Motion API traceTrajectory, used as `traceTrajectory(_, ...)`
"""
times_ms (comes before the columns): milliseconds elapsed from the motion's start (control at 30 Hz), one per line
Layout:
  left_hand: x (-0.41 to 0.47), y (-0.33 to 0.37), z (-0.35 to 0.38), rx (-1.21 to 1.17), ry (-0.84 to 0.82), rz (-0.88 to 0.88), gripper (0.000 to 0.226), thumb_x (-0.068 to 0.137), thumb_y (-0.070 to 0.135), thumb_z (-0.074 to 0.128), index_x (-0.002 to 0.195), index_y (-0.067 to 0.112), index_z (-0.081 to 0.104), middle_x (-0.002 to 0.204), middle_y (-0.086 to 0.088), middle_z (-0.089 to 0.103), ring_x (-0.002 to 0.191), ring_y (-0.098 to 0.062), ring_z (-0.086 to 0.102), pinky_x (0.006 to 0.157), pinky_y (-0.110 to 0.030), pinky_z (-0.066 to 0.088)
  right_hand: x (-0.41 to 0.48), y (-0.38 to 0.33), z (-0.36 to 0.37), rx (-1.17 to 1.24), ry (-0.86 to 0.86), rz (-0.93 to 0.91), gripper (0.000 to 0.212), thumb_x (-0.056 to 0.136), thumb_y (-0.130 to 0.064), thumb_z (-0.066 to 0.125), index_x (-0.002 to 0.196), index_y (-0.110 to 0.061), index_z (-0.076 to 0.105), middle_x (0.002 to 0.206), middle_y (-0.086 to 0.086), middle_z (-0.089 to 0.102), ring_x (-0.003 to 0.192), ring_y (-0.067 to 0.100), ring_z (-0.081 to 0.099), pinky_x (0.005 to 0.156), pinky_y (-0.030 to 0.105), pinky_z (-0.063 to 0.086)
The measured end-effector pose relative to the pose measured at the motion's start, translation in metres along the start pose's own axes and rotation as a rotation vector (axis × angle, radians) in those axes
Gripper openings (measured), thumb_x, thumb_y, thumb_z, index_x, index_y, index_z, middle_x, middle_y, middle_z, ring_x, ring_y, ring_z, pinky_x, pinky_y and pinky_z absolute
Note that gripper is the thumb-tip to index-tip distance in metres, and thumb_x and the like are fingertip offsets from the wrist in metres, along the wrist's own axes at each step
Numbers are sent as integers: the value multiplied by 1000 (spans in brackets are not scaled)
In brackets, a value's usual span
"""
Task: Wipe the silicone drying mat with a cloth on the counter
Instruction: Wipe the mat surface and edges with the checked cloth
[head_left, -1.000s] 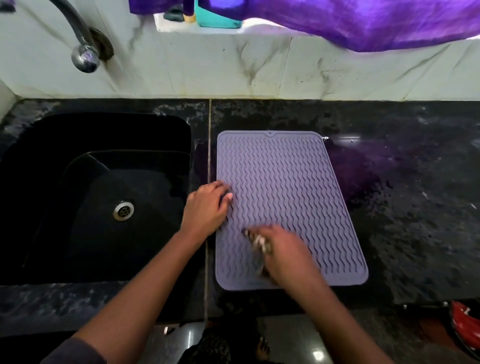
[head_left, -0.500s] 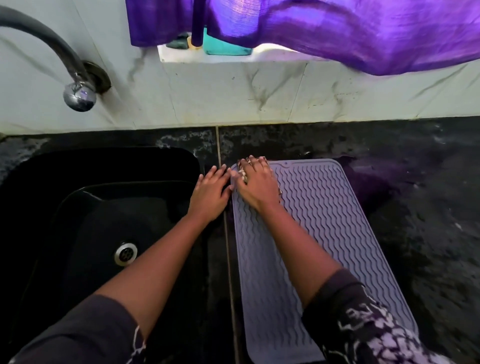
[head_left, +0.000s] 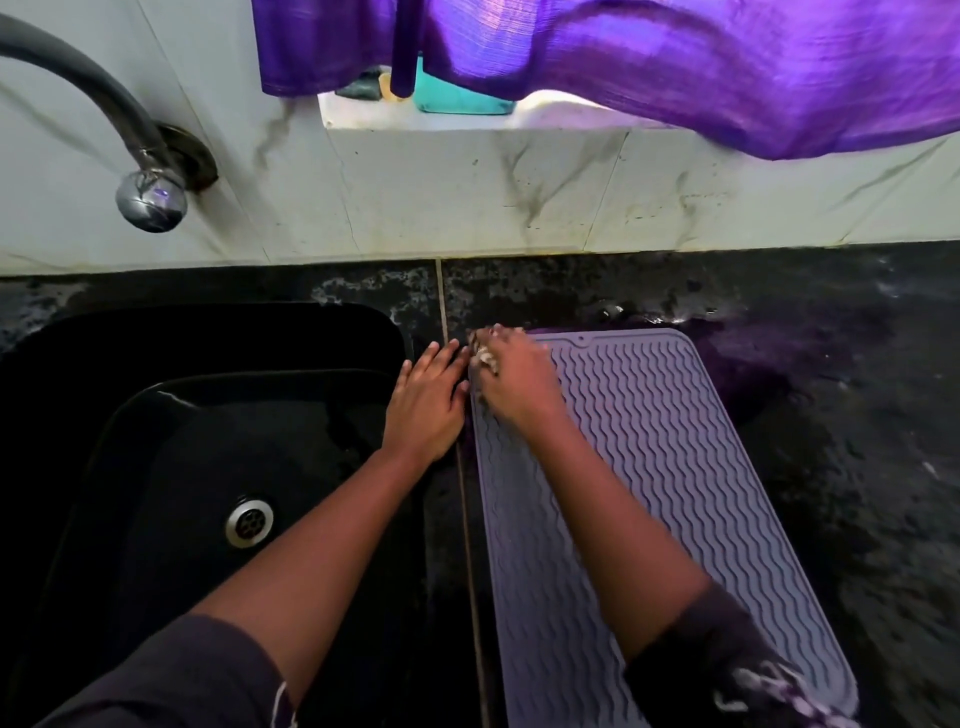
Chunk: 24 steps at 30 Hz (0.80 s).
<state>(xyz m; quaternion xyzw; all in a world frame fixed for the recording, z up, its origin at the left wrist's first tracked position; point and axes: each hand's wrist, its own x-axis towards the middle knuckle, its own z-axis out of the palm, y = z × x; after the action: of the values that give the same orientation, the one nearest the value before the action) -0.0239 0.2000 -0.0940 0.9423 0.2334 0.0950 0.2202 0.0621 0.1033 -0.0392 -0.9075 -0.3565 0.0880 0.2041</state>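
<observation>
A lilac silicone drying mat (head_left: 670, 467) with wavy ridges lies on the black counter (head_left: 831, 467), right of the sink. My right hand (head_left: 511, 376) is at the mat's far left corner and grips a small crumpled cloth (head_left: 483, 356), of which only a pale bit shows between the fingers. My left hand (head_left: 428, 402) lies flat, fingers straight, on the counter strip just left of the mat's edge, beside my right hand.
A black sink (head_left: 208, 441) with a metal drain (head_left: 249, 522) sits to the left, under a curved tap (head_left: 150, 200). A purple curtain (head_left: 675, 67) hangs over the window ledge, where a teal container (head_left: 457, 98) stands. The counter right of the mat looks wet.
My right hand with the cloth went from the mat's near left part up to its far left corner. My left hand slid along the left edge the same way. The camera leaned forward.
</observation>
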Motion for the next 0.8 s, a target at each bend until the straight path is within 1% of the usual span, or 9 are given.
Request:
traceTrajectory(33,0,0,0,-11,-2,-10,48,100,25,32,147,22,30,155,7,27,146,-12,14,118,-37,7,-2,-4,13,-31,23,3,49,94,-40,40,139,-22,40,150,4,35,139,25,24,112,46,19)
traceTrajectory(100,0,0,0,-22,-2,-21,47,100,23,29,147,20,30,155,8,28,145,-11,15,118,-37,7,-5,-4,27,-62,50,13,53,94,-46,34,140,-20,38,151,4,32,142,26,18,113,47,16)
traceTrajectory(333,0,3,-2,15,-5,-4,47,99,22,32,147,24,31,156,8,24,146,-13,13,117,-38,7,-45,-8,18,-210,16,-66,45,97,-16,35,142,-11,33,146,13,36,138,30,25,111,38,25)
traceTrajectory(400,0,2,-2,11,-9,-7,48,99,22,32,147,26,30,156,8,24,146,-13,13,117,-39,7,-68,-10,9,-221,-31,-76,42,96,-13,40,137,-12,40,141,13,42,133,30,33,106,39,33)
traceTrajectory(467,-1,1,-2,0,-8,-11,48,99,23,32,147,26,31,156,7,25,146,-13,13,117,-39,6,-72,-7,-4,-158,-67,-68,36,93,-15,47,129,-16,51,129,8,53,119,25,48,96,35,41)
traceTrajectory(533,-1,2,-2,-9,-2,-8,47,100,23,32,147,26,32,156,7,25,146,-14,13,118,-39,6,-59,-4,-8,-65,-24,-12,37,94,-18,48,130,-21,50,127,4,55,114,21,50,94,33,41)
traceTrajectory(600,0,2,-1,-4,5,-7,47,100,23,32,146,25,33,156,8,26,146,-13,14,117,-38,7,-44,-3,6,-47,64,-9,41,96,-24,42,136,-20,44,138,7,47,127,25,40,104,37,34)
traceTrajectory(700,1,2,-1,6,2,-14,46,99,22,33,146,23,33,156,8,26,146,-13,14,117,-38,7,-37,-4,27,-125,62,5,45,95,-32,39,138,-19,41,145,8,40,136,29,28,108,45,31)
traceTrajectory(800,0,2,-1,5,3,-12,47,99,22,33,146,25,33,156,8,26,146,-13,14,117,-38,7,-60,-1,23,-150,52,-50,46,95,-24,41,141,-16,37,147,9,36,138,29,25,110,44,30)
